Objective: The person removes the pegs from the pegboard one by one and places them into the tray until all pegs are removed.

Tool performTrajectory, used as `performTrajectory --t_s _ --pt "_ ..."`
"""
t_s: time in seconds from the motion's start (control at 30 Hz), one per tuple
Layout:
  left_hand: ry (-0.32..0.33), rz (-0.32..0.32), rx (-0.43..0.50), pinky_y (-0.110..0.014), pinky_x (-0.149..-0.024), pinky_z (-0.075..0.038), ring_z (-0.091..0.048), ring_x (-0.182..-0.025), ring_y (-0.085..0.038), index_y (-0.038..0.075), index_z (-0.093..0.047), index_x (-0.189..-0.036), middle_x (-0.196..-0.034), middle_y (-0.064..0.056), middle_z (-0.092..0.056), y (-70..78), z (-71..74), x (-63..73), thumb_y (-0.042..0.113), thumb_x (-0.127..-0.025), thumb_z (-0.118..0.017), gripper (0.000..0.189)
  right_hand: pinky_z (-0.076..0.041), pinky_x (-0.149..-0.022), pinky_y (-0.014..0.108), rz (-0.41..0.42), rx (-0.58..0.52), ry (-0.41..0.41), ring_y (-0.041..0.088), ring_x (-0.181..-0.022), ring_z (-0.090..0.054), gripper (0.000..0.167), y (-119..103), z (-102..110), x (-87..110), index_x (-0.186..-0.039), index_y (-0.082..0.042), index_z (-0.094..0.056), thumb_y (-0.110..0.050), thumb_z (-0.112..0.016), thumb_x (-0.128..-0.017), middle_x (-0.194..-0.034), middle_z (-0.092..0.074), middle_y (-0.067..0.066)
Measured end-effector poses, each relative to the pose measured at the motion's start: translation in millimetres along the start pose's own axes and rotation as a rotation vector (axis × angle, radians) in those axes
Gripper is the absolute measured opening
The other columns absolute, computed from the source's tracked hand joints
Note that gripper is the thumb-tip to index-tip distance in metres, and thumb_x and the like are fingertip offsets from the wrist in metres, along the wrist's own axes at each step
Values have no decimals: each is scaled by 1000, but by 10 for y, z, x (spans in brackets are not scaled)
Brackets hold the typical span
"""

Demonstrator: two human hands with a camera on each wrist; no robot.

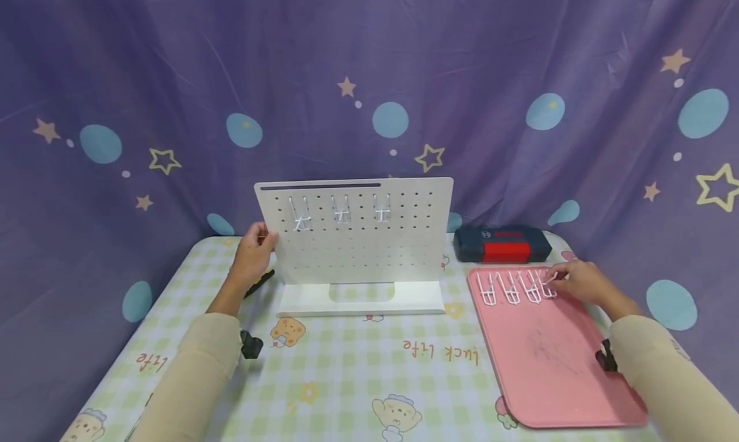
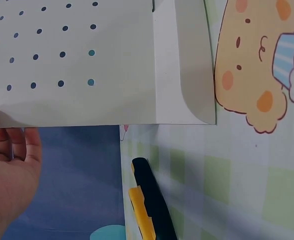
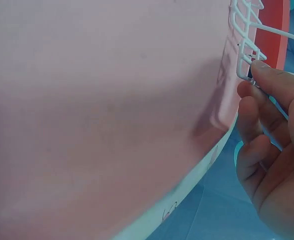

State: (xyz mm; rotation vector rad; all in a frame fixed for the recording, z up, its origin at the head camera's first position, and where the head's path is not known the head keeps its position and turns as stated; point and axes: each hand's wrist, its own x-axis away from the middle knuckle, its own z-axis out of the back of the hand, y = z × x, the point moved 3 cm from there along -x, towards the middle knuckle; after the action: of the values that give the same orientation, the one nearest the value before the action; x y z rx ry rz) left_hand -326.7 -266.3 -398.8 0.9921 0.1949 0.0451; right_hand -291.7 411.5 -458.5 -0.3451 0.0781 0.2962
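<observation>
A white pegboard (image 1: 358, 253) stands upright on its base, with three white wire hooks (image 1: 382, 212) hung along its upper rows. My left hand (image 1: 252, 259) grips the board's left edge, thumb on the front face and fingers behind. On the right lies a pink tray (image 1: 554, 365), with several more white wire hooks (image 1: 510, 289) lined up along its far end. At the right end of that row, my right hand (image 1: 584, 285) pinches one wire hook (image 3: 243, 65) between thumb and fingertips, close over the tray's rim.
Behind the tray sits a dark blue case (image 1: 502, 244) with a red front. A black and yellow tool (image 2: 154, 205) lies on the table left of the board, near my left forearm. The checked tablecloth (image 1: 358, 365) covers the table, and a purple curtain (image 1: 323, 57) hangs behind it.
</observation>
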Motion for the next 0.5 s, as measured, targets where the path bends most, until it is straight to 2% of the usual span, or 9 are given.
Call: performTrajectory --t_s 0.5 --pt "-5 -13 16 -44 -100 -48 -52 -113 -31 0 -46 -134 -125 -20 -53 -18 -7 -8 30 -109 -41 39 -45 -65 29 -20 5 -18 1 -67 -54 5 36 -38 63 -86 -16 -77 -18 -79 -83 -73 -68 -8"
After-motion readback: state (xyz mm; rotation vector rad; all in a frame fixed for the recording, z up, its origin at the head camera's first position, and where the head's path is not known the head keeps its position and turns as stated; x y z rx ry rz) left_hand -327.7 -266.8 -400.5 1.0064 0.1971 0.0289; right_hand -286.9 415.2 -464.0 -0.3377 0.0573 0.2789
